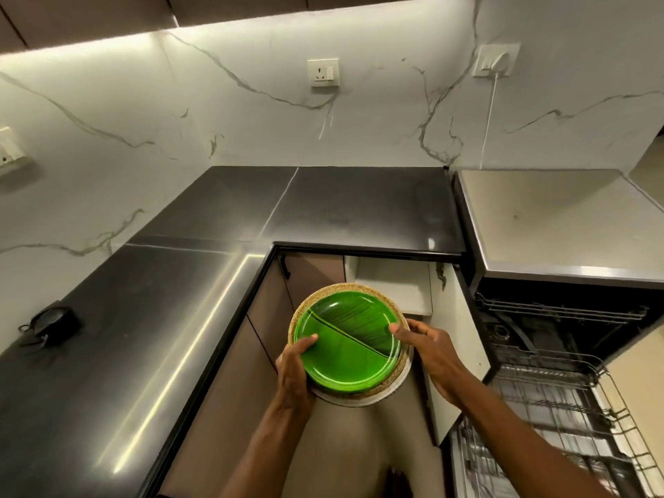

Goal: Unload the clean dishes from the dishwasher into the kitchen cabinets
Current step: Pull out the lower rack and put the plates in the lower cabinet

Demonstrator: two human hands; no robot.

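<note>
In front of the open lower cabinet [391, 282], a stack of plates [350, 339], green ones uppermost, is held level. The left hand [294, 368] grips its near-left rim, the right hand [429, 348] its right rim. The dishwasher [560, 354] stands open at right.

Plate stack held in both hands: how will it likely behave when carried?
Probably stiff and fairly heavy: the plate stack has several layers, and left hand and right hand both grip it. The glossy green plates on top may slide.
</note>
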